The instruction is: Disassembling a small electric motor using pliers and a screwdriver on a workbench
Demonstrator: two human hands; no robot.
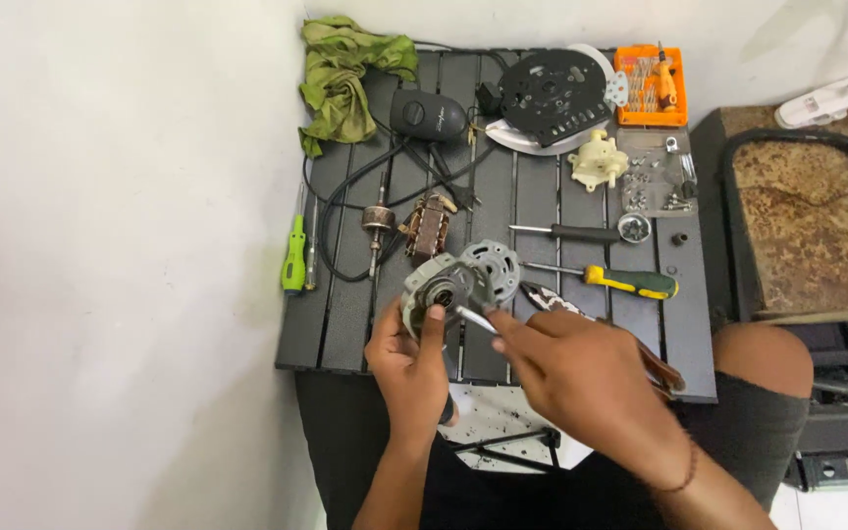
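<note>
Overhead, the work surface is a small black slatted table (pixel 532 196) pushed against a pale wall, with a rusty brown metal stool top (pixel 807 226) just to its right and a white clip-on fan base (pixel 826 98) beyond that.

On the table, taking the grey round metal motor housing (pixel 442 290) at the near edge as landmark: a second grey ribbed end cap (pixel 493 267) touches it on its right. A copper-wound stator block (pixel 429 226) lies just behind it, and a rotor on a thin shaft (pixel 376 228) behind and to the left. Far left is a green-handled screwdriver (pixel 293 257). To the right lies a yellow-and-green-handled screwdriver (pixel 628 282), with a black-handled screwdriver (pixel 566 233) behind that. Well behind sit a crumpled green cloth (pixel 345 74), a black oval switch box with cable (pixel 428 115), a black perforated round plate (pixel 552 96), a cream plastic gear unit (pixel 598 160) and an orange bit tray (pixel 651 86).

The left hand (pixel 406 368) grips the motor housing from below, thumb pressed on its face. The right hand (pixel 581 378), just right of the housing, pinches a thin silver tool (pixel 476 318) whose tip meets the housing's centre.
</note>
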